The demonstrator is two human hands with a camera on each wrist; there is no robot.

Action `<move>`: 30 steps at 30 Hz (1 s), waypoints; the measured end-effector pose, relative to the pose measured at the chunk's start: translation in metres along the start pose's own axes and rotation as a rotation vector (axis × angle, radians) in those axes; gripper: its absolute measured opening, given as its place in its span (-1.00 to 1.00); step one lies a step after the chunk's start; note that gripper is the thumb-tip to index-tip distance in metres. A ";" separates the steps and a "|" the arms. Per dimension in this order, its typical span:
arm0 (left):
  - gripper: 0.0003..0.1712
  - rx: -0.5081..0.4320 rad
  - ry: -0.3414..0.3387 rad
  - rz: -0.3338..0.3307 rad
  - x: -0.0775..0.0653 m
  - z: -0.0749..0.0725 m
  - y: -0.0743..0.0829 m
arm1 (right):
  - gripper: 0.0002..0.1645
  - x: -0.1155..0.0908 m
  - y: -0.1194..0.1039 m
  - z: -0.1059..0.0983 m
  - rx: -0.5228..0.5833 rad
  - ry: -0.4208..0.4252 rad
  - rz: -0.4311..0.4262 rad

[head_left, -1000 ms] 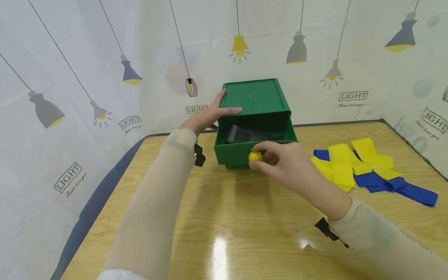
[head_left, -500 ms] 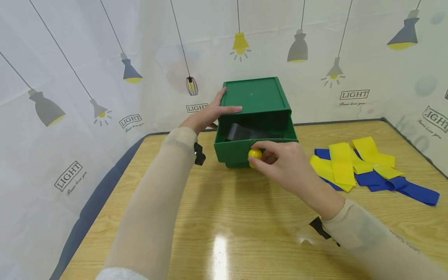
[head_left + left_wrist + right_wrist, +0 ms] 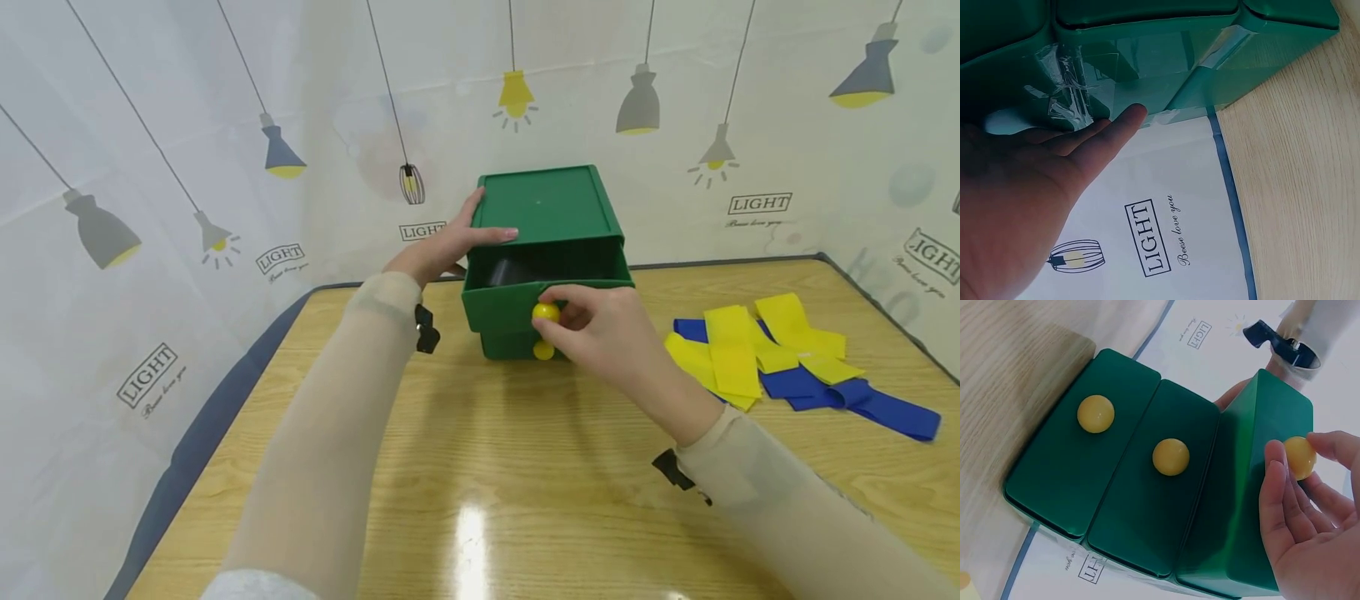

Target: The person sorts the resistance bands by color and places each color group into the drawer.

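Note:
A green drawer unit (image 3: pixel 547 200) stands at the back of the table. Its top drawer (image 3: pixel 498 310) is part-way out, with a dark, shiny item (image 3: pixel 508 271) inside that I cannot make out fully. My right hand (image 3: pixel 618 342) pinches that drawer's round yellow knob (image 3: pixel 1300 458) between thumb and fingers. My left hand (image 3: pixel 444 247) lies against the unit's left side, thumb over the top panel. In the left wrist view its fingers (image 3: pixel 1107 140) are straight along the taped side. Below, two closed drawers show a middle knob (image 3: pixel 1170 457) and a bottom knob (image 3: pixel 1095 414).
Yellow strips (image 3: pixel 733 354) and blue strips (image 3: pixel 892 410) of cloth-like material lie in a loose pile on the wooden table (image 3: pixel 420 475), right of the unit. A white printed sheet (image 3: pixel 337 83) with lamp drawings stands behind and along the sides.
The top drawer has slid inward with my right hand on its knob, so less of the dark item shows and the knob below has come into view. My left hand stays put.

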State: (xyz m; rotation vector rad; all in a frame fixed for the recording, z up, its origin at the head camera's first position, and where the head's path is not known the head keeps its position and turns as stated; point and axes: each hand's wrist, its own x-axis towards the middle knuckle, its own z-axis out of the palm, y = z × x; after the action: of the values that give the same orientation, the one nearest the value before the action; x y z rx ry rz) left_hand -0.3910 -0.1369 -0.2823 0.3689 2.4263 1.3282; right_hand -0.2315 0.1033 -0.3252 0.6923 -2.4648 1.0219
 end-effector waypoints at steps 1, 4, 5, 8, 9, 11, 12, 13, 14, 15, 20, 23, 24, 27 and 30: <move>0.30 0.002 -0.004 -0.001 0.000 0.000 0.000 | -0.74 0.001 0.001 0.000 0.001 0.001 0.003; 0.30 0.006 -0.009 -0.001 0.001 0.000 -0.001 | -0.74 0.006 0.004 0.002 0.004 0.004 0.010; 0.30 0.009 -0.009 -0.002 0.001 0.000 -0.001 | -0.74 0.007 0.005 0.002 0.005 0.004 0.014; 0.29 0.012 -0.011 0.000 0.001 -0.001 -0.002 | -0.73 0.011 0.007 0.003 0.011 0.003 0.026; 0.29 0.013 -0.011 0.002 0.001 -0.001 -0.002 | -0.73 0.012 0.008 0.004 0.013 0.001 0.030; 0.28 0.009 -0.011 0.001 0.001 -0.001 -0.002 | -0.72 0.015 0.009 0.005 0.013 0.002 0.038; 0.28 0.005 -0.012 0.002 0.000 -0.001 -0.002 | -0.72 0.016 0.010 0.006 0.010 0.003 0.041; 0.28 0.001 -0.013 0.001 0.000 -0.001 -0.002 | -0.71 0.017 0.011 0.007 0.006 0.006 0.043; 0.28 -0.002 -0.014 0.000 0.000 -0.001 -0.002 | -0.71 0.018 0.012 0.007 0.004 0.009 0.044; 0.28 -0.005 -0.015 -0.001 0.000 -0.001 -0.002 | -0.71 0.019 0.012 0.008 0.000 0.013 0.045; 0.27 -0.011 -0.018 -0.002 0.000 -0.001 -0.002 | -0.69 0.023 0.016 0.011 -0.019 0.027 0.048; 0.26 -0.014 -0.021 -0.006 0.001 -0.002 -0.002 | -0.68 0.026 0.018 0.012 -0.015 0.026 0.058; 0.26 -0.016 -0.021 -0.007 0.001 -0.002 -0.003 | -0.68 0.027 0.018 0.012 -0.011 0.027 0.062; 0.27 -0.027 -0.023 -0.009 0.002 -0.002 -0.003 | -0.68 0.030 0.021 0.014 0.006 0.029 0.068; 0.27 -0.035 -0.022 -0.008 0.002 -0.001 -0.003 | -0.69 0.034 0.023 0.015 0.021 0.030 0.075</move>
State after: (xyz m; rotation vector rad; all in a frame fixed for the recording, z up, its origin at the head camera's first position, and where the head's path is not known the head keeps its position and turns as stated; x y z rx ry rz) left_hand -0.3935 -0.1386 -0.2843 0.3621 2.3808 1.3548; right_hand -0.2742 0.0966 -0.3297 0.5911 -2.4740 1.0787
